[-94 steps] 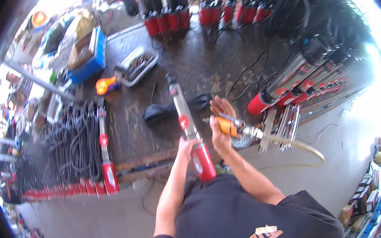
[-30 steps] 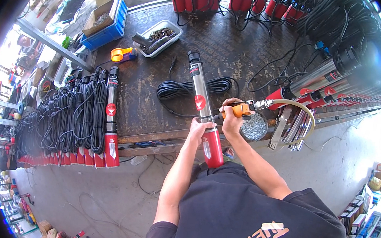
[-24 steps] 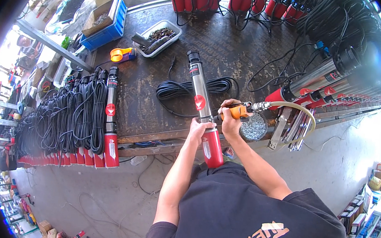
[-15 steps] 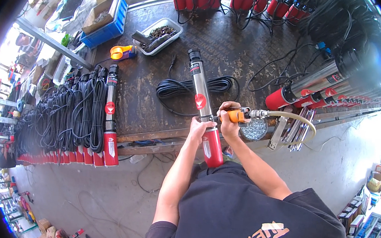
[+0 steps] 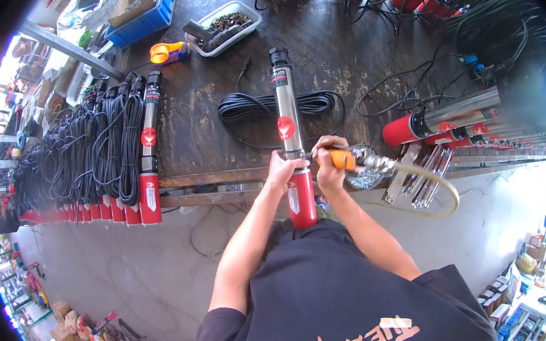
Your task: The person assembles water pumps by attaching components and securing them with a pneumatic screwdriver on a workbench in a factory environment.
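Observation:
A long submersible pump (image 5: 287,96), with a steel tube, black top and red lower housing, lies across the table's front edge, its red end close to my body. My left hand (image 5: 283,170) is wrapped round it at the joint above the red part. In my right hand (image 5: 329,171) is an orange air screwdriver (image 5: 342,159), held just right of that joint; its tip is hidden by my fingers. A metal fitting and pale air hose (image 5: 452,196) trail from its right end. Behind the pump lies a coiled black cable (image 5: 312,103).
A round dish of small metal parts (image 5: 365,178) and several thin metal strips (image 5: 424,185) sit at the front edge on the right. Finished-looking pumps (image 5: 152,126) with bundled cables stand left, more (image 5: 408,128) lie right. Farther back are a white tray (image 5: 256,19), tape dispenser (image 5: 164,53) and blue crate (image 5: 143,30).
The whole view has shifted a little. The air screwdriver and its fitting have moved slightly right relative to the pump, and the hose swings with them. My left hand keeps its hold.

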Available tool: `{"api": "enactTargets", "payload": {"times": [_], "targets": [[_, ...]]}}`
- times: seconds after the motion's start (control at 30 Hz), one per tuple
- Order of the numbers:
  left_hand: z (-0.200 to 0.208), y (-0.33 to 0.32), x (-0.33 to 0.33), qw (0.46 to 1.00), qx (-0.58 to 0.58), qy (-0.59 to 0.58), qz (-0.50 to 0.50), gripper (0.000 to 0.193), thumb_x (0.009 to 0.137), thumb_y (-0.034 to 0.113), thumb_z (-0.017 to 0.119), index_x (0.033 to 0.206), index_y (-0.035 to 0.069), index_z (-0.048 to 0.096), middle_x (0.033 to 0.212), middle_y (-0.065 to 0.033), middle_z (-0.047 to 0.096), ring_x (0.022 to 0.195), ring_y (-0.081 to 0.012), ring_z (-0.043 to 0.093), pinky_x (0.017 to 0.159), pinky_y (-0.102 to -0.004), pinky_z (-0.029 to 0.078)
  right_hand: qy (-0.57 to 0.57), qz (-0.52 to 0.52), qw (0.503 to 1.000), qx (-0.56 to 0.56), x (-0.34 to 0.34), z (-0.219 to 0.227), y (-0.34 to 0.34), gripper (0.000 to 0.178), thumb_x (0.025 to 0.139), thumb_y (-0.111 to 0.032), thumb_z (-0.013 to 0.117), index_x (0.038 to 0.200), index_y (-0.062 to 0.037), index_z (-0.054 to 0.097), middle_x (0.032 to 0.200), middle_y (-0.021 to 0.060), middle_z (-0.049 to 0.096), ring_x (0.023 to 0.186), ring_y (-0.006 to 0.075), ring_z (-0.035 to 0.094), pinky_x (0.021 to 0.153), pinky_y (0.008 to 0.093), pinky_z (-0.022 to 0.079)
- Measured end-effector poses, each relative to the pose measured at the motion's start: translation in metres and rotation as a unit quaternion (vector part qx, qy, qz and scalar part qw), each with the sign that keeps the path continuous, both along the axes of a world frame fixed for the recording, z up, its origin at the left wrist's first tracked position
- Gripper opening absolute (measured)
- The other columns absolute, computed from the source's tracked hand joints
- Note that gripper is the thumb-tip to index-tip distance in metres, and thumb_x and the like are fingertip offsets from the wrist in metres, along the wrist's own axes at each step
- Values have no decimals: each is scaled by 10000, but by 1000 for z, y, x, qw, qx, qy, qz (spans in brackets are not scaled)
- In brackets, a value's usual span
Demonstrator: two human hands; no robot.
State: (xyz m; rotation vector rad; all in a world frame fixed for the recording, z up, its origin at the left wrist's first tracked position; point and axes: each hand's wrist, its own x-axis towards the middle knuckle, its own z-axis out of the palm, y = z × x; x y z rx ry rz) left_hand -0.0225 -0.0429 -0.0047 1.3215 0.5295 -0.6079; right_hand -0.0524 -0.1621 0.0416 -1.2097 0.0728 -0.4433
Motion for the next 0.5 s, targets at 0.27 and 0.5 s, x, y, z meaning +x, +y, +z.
{"api": "enactTargets", "payload": {"times": [0.27,0.5], "targets": [[7,-1,-3,1000,-9,7,8,678,663,13,811,1209,6,410,1007,-134,605,822,-212,669,697,-377,601,-18,-6,1000,-13,3,-16,-3,204,903,59,509,1054,-74,476,942,96,558,766,142,543,724,283,484],[-1,-9,4,999,7,-15,-28,699,696,83,826,1244,10,400,977,-135,613,774,-199,682,644,-346,598,23,-81,996,-42,24,-22,-14,174,829,71,608,987,0,618,871,47,653,758,91,613,679,241,512]]}}
